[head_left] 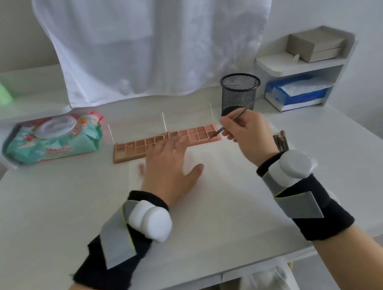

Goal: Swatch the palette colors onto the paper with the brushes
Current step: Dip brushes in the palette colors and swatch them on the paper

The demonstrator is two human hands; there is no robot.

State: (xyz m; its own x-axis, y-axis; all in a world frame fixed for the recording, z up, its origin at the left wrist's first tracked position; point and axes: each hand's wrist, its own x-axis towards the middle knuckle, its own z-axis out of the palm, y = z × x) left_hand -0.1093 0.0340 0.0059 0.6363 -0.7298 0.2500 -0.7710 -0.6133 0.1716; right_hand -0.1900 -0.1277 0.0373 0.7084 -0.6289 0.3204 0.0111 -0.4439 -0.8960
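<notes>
The left hand lies flat on the paper with its fingers spread wide and straight. The fingertips reach up to the palette and seem to touch its near edge, but the view is a bit blurry there. The right hand pinches a thin brush between thumb and fingers. The brush tip points down into a pan near the right end of the palette.

The palette is long and flat, with rows of small square pans in pink and brown. It sits on the white table just behind the paper. The paper is white and smooth, with a faint pinkish smear by the left hand.

More brushes lie to the right. A black mesh cup stands behind the right hand. A soft pack of wipes sits at the left.
</notes>
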